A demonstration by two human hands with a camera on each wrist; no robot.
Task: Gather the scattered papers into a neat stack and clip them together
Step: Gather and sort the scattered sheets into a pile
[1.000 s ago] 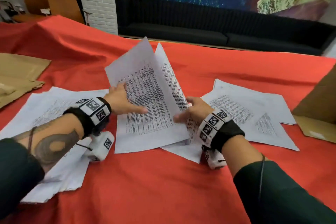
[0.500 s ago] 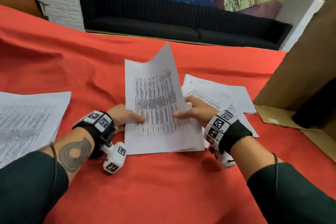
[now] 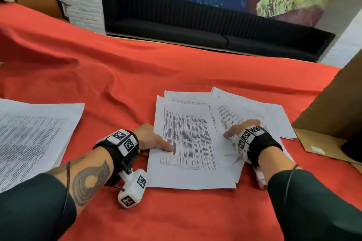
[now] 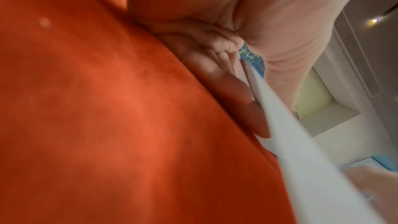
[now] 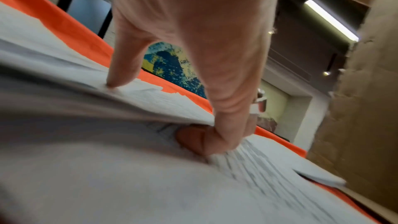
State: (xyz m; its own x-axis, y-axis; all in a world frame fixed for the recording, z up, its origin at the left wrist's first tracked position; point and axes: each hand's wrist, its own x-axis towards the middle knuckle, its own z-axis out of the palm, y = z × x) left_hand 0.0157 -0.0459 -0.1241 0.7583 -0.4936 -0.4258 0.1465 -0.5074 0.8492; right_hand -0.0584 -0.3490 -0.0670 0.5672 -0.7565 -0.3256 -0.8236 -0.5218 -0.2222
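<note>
A sheaf of printed papers lies flat on the red cloth in the middle of the head view. My left hand pinches its left edge, thumb on top and fingers underneath; the left wrist view shows the paper edge between thumb and fingers. My right hand is at the sheaf's right side, where it overlaps more loose sheets. In the right wrist view the thumb presses on top and the fingers curl under the upper sheets. No clip is visible.
Another spread of printed papers lies at the left on the red tablecloth. An open cardboard box stands at the right, its flap close to the loose sheets. A black sofa runs behind the table.
The sheets, held up and curling a second ago, now lie flat on the cloth, partly over the right-hand papers. Both hands came down with them and kept their hold.
</note>
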